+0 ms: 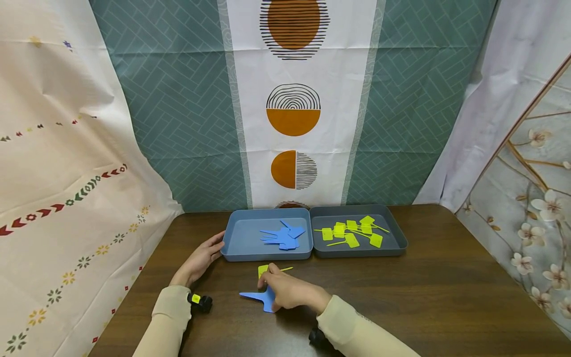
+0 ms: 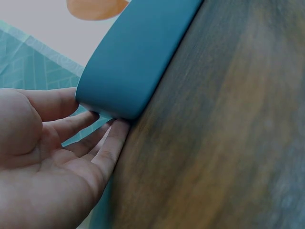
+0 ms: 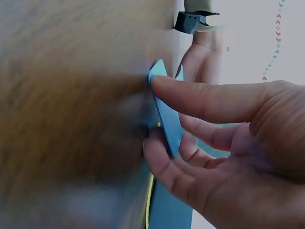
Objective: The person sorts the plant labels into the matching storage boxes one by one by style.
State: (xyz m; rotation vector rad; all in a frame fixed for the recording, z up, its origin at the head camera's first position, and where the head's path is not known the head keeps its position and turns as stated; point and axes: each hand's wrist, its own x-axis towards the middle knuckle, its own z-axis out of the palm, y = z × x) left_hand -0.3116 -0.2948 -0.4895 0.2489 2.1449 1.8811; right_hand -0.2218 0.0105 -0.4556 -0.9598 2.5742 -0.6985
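My right hand holds a blue T-shaped plant label low over the table, thumb on one edge and fingertips at the other. In the right wrist view the label stands tilted between thumb and fingers. Just behind that hand lies a yellow plant label, partly covered by the fingers. My left hand touches the left end of the blue-grey tray with extended fingers. Several blue plant labels lie in this tray. In the left wrist view the fingertips rest against the tray's rounded corner.
A dark grey tray stands against the blue-grey one on the right, with several yellow plant labels inside. Both sit at the back of the brown wooden table. Patterned cloths hang behind and at both sides.
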